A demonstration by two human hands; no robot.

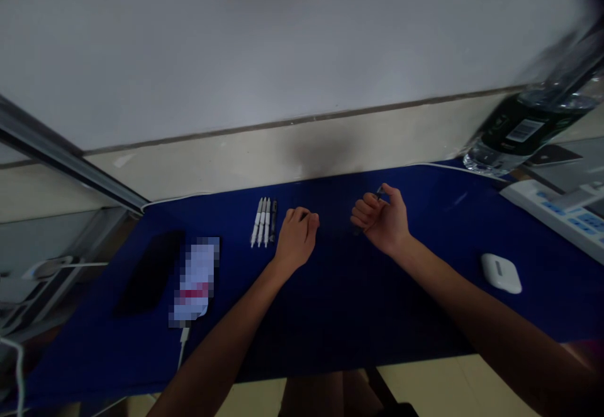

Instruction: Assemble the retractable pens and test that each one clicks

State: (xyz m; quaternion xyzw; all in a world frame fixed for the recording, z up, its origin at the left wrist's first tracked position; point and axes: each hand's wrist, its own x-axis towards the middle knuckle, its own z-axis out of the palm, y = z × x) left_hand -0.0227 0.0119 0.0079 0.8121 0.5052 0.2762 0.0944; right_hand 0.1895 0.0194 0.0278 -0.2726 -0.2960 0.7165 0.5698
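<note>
Right hand (383,221) pinched a dark pen (379,193).
Left hand (296,238) curled closed, four lined-up pens (263,222) at its 9 o'clock.

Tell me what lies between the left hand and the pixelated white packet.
In the head view, three white pens and a dark pen lie side by side there on the blue mat.

The right hand (383,221) is curled around a slim dark pen (379,194), whose tip shows by the thumb. The left hand (297,238), closed into a loose fist, sits just beside three white pens and a black pen (264,222) lined up on a blue mat (340,322). Farther out on the mat lie a white earbud case (501,273), a black phone (148,272) and a pixelated packet (195,282).
</note>
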